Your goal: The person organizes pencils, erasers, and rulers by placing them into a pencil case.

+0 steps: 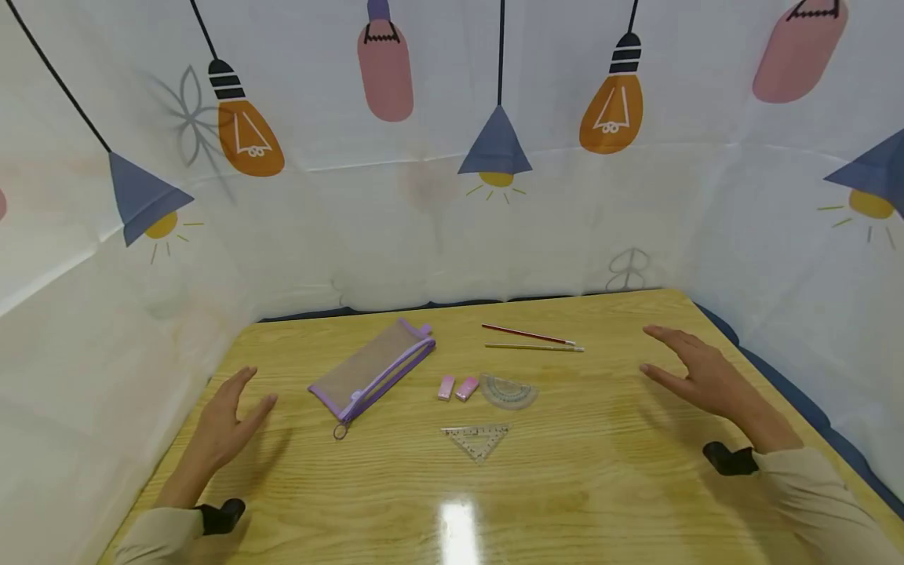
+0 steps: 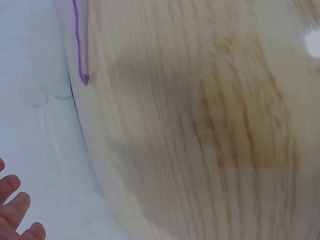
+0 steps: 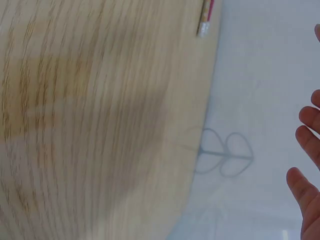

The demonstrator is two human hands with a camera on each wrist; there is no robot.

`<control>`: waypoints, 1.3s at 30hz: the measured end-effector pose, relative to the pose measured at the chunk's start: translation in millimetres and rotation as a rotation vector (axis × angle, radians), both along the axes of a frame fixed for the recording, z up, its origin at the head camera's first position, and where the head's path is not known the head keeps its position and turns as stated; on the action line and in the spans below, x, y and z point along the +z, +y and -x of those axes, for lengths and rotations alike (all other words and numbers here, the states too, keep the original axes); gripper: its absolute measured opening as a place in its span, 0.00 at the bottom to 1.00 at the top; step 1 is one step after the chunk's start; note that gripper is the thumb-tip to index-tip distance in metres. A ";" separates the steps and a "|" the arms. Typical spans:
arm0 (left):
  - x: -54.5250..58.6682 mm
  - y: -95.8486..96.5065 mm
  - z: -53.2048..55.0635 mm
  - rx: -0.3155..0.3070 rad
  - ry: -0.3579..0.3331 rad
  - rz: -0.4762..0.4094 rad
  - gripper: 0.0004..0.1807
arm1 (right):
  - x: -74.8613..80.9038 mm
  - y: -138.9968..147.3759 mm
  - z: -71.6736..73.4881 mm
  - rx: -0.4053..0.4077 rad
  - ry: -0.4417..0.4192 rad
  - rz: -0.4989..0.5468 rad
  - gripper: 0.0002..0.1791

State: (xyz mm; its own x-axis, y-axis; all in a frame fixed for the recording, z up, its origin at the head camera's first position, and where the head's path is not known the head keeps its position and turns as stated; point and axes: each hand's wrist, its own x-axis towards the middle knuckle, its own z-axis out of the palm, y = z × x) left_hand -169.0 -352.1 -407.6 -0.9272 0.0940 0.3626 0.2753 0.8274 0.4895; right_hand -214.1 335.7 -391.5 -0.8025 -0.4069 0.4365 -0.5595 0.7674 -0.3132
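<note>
My left hand hovers above the left side of the table, fingers loosely spread and holding nothing. Closest to it is a see-through pencil case with purple edging and a zipper, lying slantwise. Over on the right side, my right hand is held above the wood with thumb and fingers apart, also holding nothing. Two pencils, one red and one yellowish, lie nearest to it. Mid-table are two pink erasers, a clear protractor and a clear set square.
The wooden table is bordered at the back and sides by a white curtain printed with lamps and bulbs. A black strap circles the right wrist, another the left. Light glares off the table's front.
</note>
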 end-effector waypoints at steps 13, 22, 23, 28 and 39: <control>6.5 20.2 -5.2 0.051 0.051 -0.099 0.33 | 4.0 -23.0 -3.6 0.062 0.152 0.055 0.36; 8.8 32.1 -7.2 0.060 0.091 -0.190 0.30 | 6.8 -39.8 -4.7 0.063 0.201 0.094 0.35; 8.8 33.5 -6.9 0.060 0.089 -0.203 0.30 | 7.1 -41.8 -5.2 0.064 0.202 0.103 0.35; 8.3 41.5 -6.6 0.070 0.077 -0.244 0.29 | 6.0 -52.5 -6.1 0.083 0.237 0.112 0.35; 3.6 58.5 -0.9 0.006 0.130 -0.282 0.26 | 3.7 -78.1 -6.8 0.155 0.268 0.134 0.34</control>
